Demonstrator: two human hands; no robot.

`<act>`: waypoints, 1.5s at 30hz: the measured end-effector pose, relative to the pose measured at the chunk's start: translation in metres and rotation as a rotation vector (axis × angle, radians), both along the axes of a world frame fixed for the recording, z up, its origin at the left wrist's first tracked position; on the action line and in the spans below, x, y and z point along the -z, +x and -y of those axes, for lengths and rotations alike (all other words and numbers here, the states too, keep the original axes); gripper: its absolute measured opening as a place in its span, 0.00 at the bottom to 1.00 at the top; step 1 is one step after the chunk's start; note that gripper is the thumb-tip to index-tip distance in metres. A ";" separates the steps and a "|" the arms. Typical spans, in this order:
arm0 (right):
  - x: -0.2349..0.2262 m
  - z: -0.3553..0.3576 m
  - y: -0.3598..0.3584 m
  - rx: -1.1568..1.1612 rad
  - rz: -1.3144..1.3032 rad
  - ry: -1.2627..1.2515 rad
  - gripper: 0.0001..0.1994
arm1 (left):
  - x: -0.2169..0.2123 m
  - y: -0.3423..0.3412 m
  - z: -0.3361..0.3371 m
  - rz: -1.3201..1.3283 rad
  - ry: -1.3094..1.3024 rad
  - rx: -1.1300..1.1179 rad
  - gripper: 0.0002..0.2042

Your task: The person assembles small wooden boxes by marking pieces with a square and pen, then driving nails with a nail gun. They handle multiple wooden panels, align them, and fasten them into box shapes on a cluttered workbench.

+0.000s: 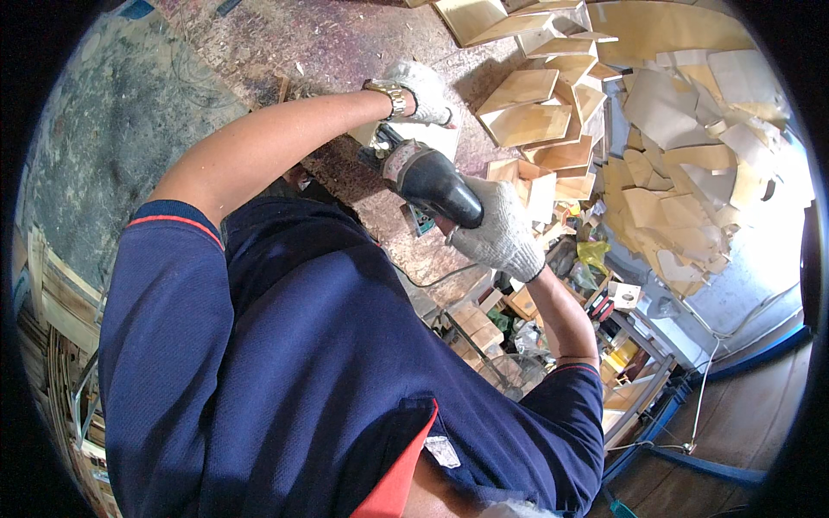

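Note:
My left hand (pixel 418 93), in a whitish knit glove with a metal-banded watch at the wrist, grips the edge of a pale board (pixel 443 142). Its fingertips curl down, partly hidden. Just nearer to me, my right hand (pixel 496 226), gloved alike, is wrapped round the rear of a black handheld power tool (pixel 436 186). The tool has a rounded body and a metal front end that points left, close beside the board. Its exact kind is unclear. My right fingers are mostly hidden behind its body.
Joined plywood pieces (pixel 540 121) stand in a row at the far right of the stained work surface (pixel 345 43). Beyond them, thin offcuts (pixel 673 181) lie heaped. Clutter with wood blocks (pixel 475 332) and bags sits below my right arm. A dark cable (pixel 432 283) runs under the tool.

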State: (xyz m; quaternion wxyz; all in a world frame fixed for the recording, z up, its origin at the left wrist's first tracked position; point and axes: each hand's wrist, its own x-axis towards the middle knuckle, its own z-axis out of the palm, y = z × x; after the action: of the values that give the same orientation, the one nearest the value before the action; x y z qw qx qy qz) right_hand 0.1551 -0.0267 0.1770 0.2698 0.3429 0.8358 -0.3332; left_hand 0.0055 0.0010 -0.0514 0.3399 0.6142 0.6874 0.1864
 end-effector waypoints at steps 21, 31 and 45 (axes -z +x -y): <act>0.005 0.003 -0.006 0.055 0.028 0.013 0.16 | -0.003 -0.001 0.002 0.038 -0.001 -0.004 0.36; 0.008 0.005 -0.011 0.068 -0.028 0.001 0.16 | -0.005 -0.003 0.001 -0.005 0.012 0.027 0.38; 0.014 0.037 -0.017 0.207 -0.132 0.098 0.18 | -0.003 -0.004 -0.007 0.022 -0.080 0.106 0.40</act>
State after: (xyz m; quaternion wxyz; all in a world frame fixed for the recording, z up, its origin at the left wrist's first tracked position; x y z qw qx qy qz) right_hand 0.1378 -0.0637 0.1634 0.1613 0.4176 0.8271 -0.3397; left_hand 0.0013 0.0083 -0.0481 0.3811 0.6335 0.6571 0.1473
